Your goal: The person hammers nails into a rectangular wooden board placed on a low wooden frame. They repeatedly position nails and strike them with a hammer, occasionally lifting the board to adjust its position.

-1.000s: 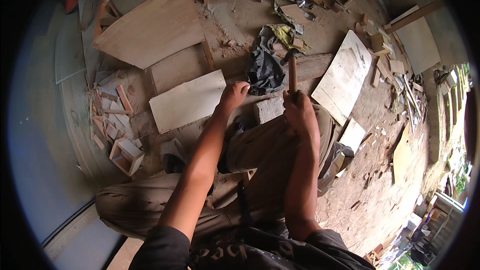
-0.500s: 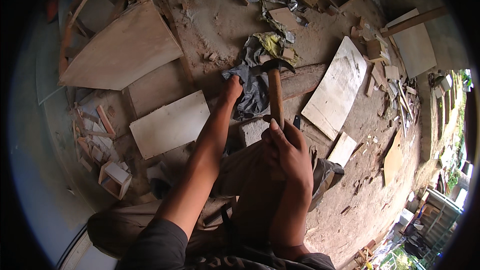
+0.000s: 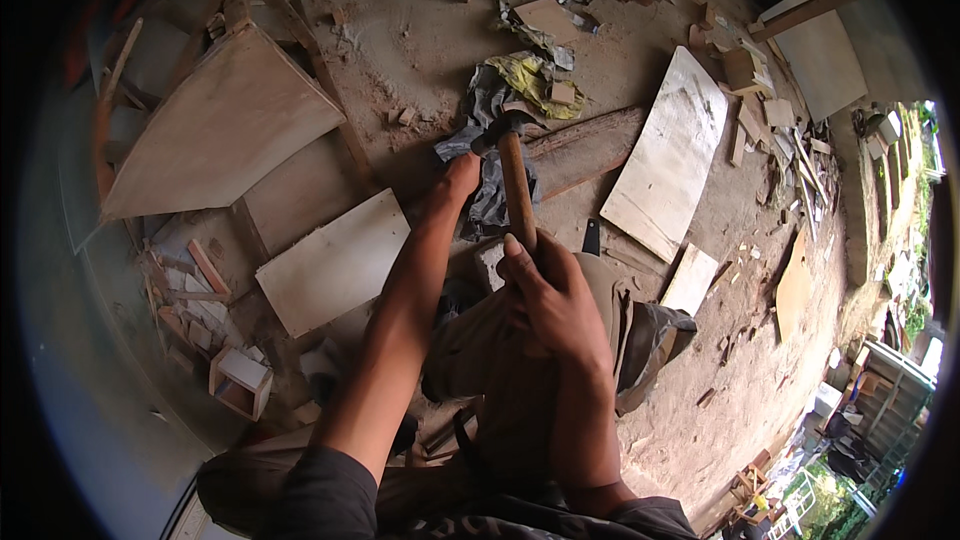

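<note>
My right hand (image 3: 556, 298) is closed round the lower part of a wooden handle, its thumb lying along the wood. This is a claw hammer (image 3: 516, 185), held upright with its dark metal head at the top. My left hand (image 3: 461, 176) reaches forward, closed at the edge of a crumpled dark grey plastic sheet (image 3: 488, 202); its fingertips are mostly hidden. The hammer head overlaps the sheet in view, just right of my left hand. Behind the hammer lies a weathered wooden log or plank (image 3: 590, 152).
A pale board (image 3: 335, 262) lies left of my left forearm; a long whitish board (image 3: 668, 155) lies to the right. A large wooden panel (image 3: 225, 125) leans at the upper left. Yellow plastic (image 3: 527, 77) and wood scraps litter the dirt floor. A small open box (image 3: 240, 382) sits lower left.
The hammer and my right hand have shifted left and slightly down in view, the hammer head now nearer my left hand. The whole view has turned a little. Both hands keep their grips.
</note>
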Action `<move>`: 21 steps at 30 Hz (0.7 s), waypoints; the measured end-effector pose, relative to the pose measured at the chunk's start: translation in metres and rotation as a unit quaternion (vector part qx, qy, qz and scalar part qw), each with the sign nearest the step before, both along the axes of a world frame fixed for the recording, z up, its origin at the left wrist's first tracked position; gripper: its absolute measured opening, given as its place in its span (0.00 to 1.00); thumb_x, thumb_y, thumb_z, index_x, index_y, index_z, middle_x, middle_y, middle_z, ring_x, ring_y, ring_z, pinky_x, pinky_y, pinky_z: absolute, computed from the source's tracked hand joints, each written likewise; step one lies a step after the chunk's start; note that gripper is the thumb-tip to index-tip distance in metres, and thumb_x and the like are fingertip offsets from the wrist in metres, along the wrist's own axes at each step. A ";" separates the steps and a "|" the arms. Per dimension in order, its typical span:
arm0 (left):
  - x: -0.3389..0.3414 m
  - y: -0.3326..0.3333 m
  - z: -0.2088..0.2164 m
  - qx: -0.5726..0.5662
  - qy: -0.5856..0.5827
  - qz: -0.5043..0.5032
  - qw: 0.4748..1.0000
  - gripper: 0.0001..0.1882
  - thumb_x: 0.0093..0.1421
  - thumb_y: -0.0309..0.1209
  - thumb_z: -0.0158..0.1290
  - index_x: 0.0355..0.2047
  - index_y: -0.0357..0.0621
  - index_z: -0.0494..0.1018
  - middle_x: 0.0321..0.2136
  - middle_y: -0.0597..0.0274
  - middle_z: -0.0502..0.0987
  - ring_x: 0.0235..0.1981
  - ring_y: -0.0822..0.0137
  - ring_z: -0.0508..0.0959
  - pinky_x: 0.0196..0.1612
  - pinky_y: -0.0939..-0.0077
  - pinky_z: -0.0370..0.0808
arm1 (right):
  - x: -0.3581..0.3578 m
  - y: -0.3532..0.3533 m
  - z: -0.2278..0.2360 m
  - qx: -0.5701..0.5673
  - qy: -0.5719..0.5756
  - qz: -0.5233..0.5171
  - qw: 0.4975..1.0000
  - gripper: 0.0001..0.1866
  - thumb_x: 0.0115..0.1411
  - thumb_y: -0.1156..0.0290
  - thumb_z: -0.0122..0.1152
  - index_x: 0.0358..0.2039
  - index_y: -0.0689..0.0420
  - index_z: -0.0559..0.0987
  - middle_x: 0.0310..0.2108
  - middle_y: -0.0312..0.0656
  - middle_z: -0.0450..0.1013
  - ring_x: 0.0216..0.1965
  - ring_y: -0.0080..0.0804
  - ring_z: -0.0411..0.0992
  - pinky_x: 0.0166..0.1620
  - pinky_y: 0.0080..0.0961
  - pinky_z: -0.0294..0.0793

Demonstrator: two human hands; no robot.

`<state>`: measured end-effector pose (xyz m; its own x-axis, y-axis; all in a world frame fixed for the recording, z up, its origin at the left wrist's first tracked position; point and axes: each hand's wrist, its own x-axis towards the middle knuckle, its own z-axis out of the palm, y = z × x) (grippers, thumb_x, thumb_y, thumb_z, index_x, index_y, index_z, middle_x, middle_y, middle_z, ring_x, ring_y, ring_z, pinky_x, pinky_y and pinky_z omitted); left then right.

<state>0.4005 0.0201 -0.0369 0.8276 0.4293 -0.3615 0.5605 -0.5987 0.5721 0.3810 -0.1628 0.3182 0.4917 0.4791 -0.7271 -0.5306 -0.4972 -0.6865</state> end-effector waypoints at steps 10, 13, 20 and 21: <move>-0.047 -0.025 0.104 -0.128 -0.166 0.218 0.953 0.11 0.57 0.27 0.57 0.39 0.35 0.74 0.29 0.47 0.79 0.31 0.57 0.81 0.31 0.65 0.76 | -0.008 0.007 -0.006 0.035 -0.075 0.048 0.995 0.20 0.67 0.58 0.54 0.47 0.64 0.71 0.27 0.40 0.70 0.29 0.26 0.68 0.34 0.25 0.68; -0.077 -0.028 0.106 -0.212 -0.224 0.287 0.907 0.11 0.60 0.31 0.59 0.39 0.37 0.76 0.24 0.60 0.78 0.25 0.76 0.78 0.25 0.79 0.74 | -0.008 0.013 -0.012 0.068 -0.045 0.051 0.995 0.18 0.66 0.58 0.55 0.43 0.63 0.72 0.24 0.38 0.70 0.25 0.24 0.68 0.29 0.24 0.68; -0.169 -0.068 0.181 -0.414 -0.352 0.523 0.656 0.12 0.59 0.34 0.60 0.41 0.43 0.76 0.29 0.69 0.76 0.27 0.77 0.74 0.32 0.79 0.73 | -0.010 0.009 -0.030 0.062 -0.156 0.056 0.984 0.20 0.62 0.57 0.62 0.36 0.64 0.72 0.19 0.38 0.69 0.18 0.25 0.68 0.22 0.26 0.68; -0.180 -0.071 0.193 -0.416 -0.358 0.545 0.634 0.12 0.59 0.34 0.61 0.41 0.44 0.76 0.30 0.70 0.76 0.28 0.77 0.74 0.33 0.78 0.73 | -0.015 0.011 -0.033 0.065 -0.173 0.066 0.981 0.20 0.61 0.57 0.63 0.35 0.64 0.72 0.18 0.38 0.69 0.17 0.25 0.68 0.21 0.26 0.67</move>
<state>0.2205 -0.0510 0.1559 0.2837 0.7943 -0.5371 -0.2003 0.5969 0.7769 0.3656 -0.1515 0.2847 0.6253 0.6333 -0.4559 -0.1917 -0.4417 -0.8764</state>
